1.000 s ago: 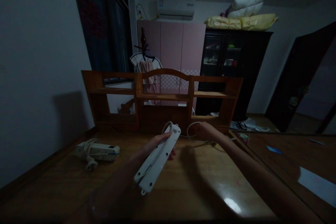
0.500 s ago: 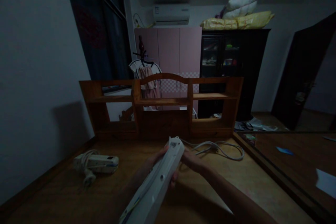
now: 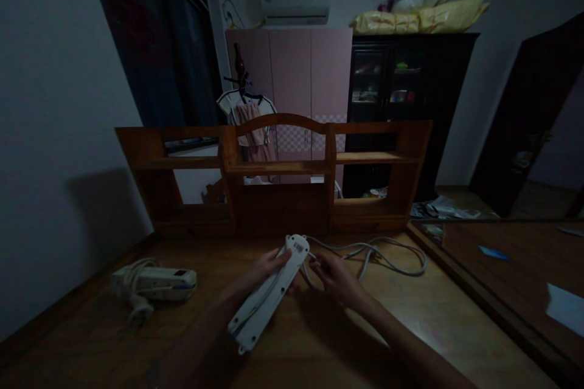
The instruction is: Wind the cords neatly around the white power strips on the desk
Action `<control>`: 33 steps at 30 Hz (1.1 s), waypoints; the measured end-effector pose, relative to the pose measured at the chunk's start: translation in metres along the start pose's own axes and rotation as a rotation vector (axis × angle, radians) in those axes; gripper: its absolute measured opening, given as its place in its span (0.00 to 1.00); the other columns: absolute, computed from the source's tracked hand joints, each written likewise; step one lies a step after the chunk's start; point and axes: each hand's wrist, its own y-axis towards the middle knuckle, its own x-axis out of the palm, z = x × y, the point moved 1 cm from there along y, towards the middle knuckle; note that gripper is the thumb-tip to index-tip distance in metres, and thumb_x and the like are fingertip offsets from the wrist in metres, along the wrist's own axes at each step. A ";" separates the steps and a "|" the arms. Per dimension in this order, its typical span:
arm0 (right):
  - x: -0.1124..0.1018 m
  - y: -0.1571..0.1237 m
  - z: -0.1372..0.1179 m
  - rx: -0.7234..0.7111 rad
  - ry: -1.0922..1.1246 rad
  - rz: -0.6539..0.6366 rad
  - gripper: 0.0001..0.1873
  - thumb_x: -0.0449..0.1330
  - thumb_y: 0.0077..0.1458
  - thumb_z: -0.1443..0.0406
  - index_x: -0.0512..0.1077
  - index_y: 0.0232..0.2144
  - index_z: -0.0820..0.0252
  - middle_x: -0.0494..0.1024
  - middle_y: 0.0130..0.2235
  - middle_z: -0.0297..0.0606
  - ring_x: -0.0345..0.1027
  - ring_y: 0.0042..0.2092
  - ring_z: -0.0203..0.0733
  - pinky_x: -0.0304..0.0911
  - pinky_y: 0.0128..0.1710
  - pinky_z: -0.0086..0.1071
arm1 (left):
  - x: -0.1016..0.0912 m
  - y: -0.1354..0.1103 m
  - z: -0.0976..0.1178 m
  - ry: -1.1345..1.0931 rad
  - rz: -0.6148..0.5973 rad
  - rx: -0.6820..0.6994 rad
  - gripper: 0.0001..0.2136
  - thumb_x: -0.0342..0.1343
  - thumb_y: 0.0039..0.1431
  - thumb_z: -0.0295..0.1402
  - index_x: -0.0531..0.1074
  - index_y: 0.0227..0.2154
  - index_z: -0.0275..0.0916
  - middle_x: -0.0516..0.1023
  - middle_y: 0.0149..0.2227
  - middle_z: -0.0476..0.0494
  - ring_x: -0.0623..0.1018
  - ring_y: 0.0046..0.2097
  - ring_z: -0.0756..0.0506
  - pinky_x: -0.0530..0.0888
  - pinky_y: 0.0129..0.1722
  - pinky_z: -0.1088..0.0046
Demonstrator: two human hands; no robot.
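Note:
A white power strip (image 3: 270, 295) is tilted over the wooden desktop, its underside with screws and a barcode label facing me. My left hand (image 3: 269, 267) grips it from the left side, thumb on its edge near the far end. Close to the strip's far right edge, my right hand (image 3: 335, 276) has its fingers closed around a small, slim light piece, too dim to identify. A grey cord (image 3: 396, 271) lies in loose loops on the desktop beyond my right hand, one end running behind the strip.
A second power strip (image 3: 166, 284) with its cord wound round it lies on the left. A wooden shelf unit (image 3: 278, 213) stands along the back edge. On the right, past a raised wooden edge (image 3: 460, 279), a brown surface holds a blue card (image 3: 493, 252) and white paper (image 3: 566, 308).
The power strip has drawn farther from the camera, so its near end now shows. My right hand has come off its side and closed its fingers beside it. The view has shifted slightly downward.

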 end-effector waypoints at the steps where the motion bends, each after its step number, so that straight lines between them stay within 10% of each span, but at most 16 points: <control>1: 0.001 -0.001 0.001 0.007 -0.018 0.017 0.12 0.51 0.62 0.59 0.69 0.33 0.61 0.72 0.29 0.35 0.64 0.30 0.38 0.54 0.29 0.27 | -0.004 0.004 0.002 0.037 0.014 0.022 0.14 0.57 0.56 0.41 0.73 0.39 0.37 0.78 0.28 0.42 0.77 0.29 0.44 0.71 0.29 0.72; 8: -0.005 0.004 0.000 0.022 -0.059 0.067 0.07 0.53 0.60 0.65 0.69 0.33 0.61 0.71 0.27 0.33 0.64 0.28 0.36 0.51 0.27 0.26 | -0.010 0.008 0.026 1.133 0.427 0.362 0.22 0.55 0.53 0.51 0.71 0.46 0.42 0.77 0.37 0.46 0.76 0.40 0.41 0.69 0.40 0.70; 16: -0.017 0.001 -0.023 -0.164 -0.271 0.241 0.09 0.50 0.65 0.64 0.67 0.42 0.61 0.73 0.33 0.37 0.66 0.32 0.37 0.56 0.31 0.28 | 0.003 -0.022 0.052 1.255 0.948 0.655 0.27 0.47 0.57 0.54 0.63 0.53 0.41 0.78 0.39 0.41 0.79 0.38 0.39 0.69 0.33 0.71; 20: -0.016 -0.010 -0.041 -0.432 -0.592 0.252 0.15 0.50 0.66 0.66 0.63 0.54 0.62 0.73 0.32 0.37 0.66 0.30 0.37 0.54 0.29 0.31 | 0.001 -0.014 0.045 1.291 0.984 0.648 0.27 0.46 0.58 0.55 0.63 0.52 0.40 0.79 0.38 0.40 0.79 0.38 0.38 0.68 0.31 0.71; 24: -0.015 -0.018 -0.049 -0.588 -0.724 0.166 0.08 0.53 0.65 0.66 0.69 0.43 0.62 0.70 0.27 0.34 0.61 0.27 0.36 0.48 0.26 0.33 | -0.005 0.005 0.027 1.457 0.888 0.460 0.29 0.41 0.59 0.57 0.61 0.54 0.41 0.79 0.34 0.39 0.79 0.36 0.38 0.66 0.29 0.72; 33: -0.010 -0.010 -0.028 -0.300 -0.107 0.170 0.17 0.57 0.61 0.57 0.67 0.25 0.62 0.64 0.23 0.30 0.55 0.24 0.30 0.49 0.25 0.26 | -0.012 0.016 -0.002 2.058 0.716 0.566 0.23 0.48 0.63 0.44 0.56 0.58 0.43 0.73 0.42 0.41 0.73 0.43 0.41 0.68 0.35 0.69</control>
